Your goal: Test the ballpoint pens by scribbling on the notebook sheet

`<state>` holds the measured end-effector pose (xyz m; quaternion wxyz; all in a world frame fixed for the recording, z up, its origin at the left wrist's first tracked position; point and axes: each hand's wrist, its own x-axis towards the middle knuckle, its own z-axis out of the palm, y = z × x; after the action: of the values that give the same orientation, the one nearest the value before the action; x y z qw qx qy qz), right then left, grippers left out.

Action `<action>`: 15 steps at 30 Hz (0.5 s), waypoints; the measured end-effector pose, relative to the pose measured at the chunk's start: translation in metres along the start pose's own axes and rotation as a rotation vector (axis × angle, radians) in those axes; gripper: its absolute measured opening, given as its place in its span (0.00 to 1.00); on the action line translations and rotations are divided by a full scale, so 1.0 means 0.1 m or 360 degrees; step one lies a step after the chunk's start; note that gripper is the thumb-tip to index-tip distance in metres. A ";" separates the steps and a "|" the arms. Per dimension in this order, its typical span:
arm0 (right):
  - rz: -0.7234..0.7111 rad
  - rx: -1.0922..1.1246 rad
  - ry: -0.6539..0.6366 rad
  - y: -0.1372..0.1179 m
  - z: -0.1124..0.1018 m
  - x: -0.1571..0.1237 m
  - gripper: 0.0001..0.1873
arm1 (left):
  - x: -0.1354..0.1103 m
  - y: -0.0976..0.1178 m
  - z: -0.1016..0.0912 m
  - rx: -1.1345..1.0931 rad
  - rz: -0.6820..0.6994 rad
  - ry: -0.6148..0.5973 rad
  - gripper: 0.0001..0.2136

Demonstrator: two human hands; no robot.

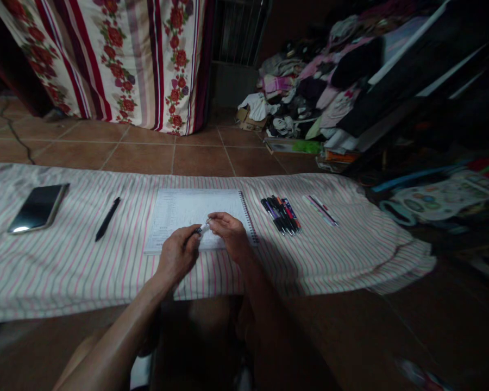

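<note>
My left hand (180, 251) is closed on one end of a small pen-like piece (204, 226), pale or clear with a dark end. At its other end, the fingers of my right hand (230, 232) are pinched together. Its exact kind is too small to make out, and my fingers cover part of it. Both hands are above the lower part of an open spiral notebook (199, 203), whose coil runs down the right side. The page carries faint print and lines.
A striped cloth (130, 271) covers the table. Left of the notebook lie a black pen (108, 219) and a dark-screened tablet or phone (38, 207). To its right are several pens (283, 216) in a row and thin refills or sticks (323, 210). Clothes (309, 81) are heaped beyond.
</note>
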<state>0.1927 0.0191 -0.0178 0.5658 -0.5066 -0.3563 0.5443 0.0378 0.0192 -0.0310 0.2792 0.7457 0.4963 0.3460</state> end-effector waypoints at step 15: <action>0.0137 0.0220 -0.0002 0.02 0.07 -0.04 0.14 | -0.01 -0.03 0.00 -0.0087 0.0004 0.0061 0.15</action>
<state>0.1852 0.0167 -0.0178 0.5753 -0.4807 -0.2962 0.5918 0.0360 0.0192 -0.0334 0.2895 0.7317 0.4909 0.3740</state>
